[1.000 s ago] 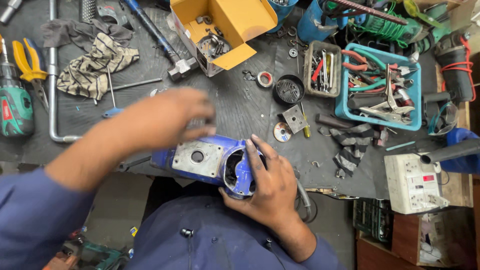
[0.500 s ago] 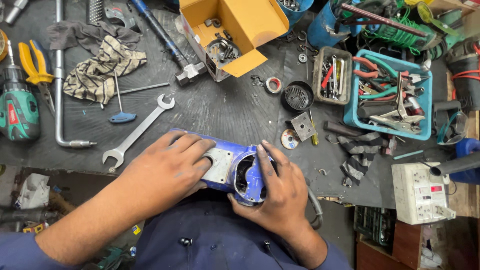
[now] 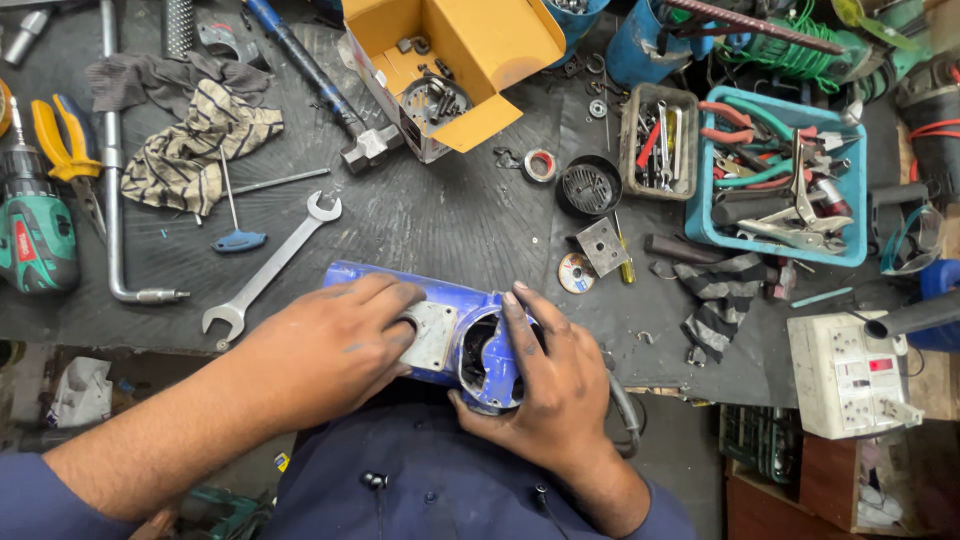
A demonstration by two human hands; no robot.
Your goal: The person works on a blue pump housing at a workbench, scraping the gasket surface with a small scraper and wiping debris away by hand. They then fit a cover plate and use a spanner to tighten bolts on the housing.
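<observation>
blue tool body (image 3: 470, 335) lies long axis 9-to-3 on bench (image 3: 450, 220) | left hand (image 3: 335, 345) clamped over its 9 o'clock half | right hand (image 3: 550, 390) cupping open round end at 3 | both touching

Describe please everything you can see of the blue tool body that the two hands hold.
The blue tool body lies on its side at the near edge of the dark workbench. It looks like painted metal, with a grey plate fixed on top and a round opening at its right end that shows a dark, hollow inside. The left hand rests flat over its left part. The right hand grips the open end, fingers at the rim.
</observation>
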